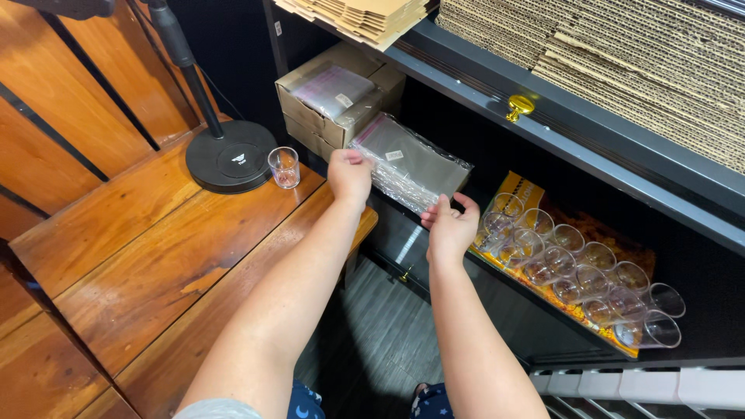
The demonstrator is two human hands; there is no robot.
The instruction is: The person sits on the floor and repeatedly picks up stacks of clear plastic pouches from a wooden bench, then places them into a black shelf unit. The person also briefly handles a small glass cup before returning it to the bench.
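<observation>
Gripping clear bag stack (410,161): both hands, left (349,174), right (450,226); fingertips hidden underneath.

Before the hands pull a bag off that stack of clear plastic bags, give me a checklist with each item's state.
1. Left hand on the stack of clear plastic bags: ok, fingers at its near left corner.
2. Right hand on the stack: ok, fingertips at its near edge.
3. Stack supported: ok, it lies on the dark shelf.
4. Single bag separated: cannot tell.
5. Rows of clear plastic cups beside the right hand: ok, apart from it.
6. Lone small clear cup on the wooden table: ok, upright.
</observation>
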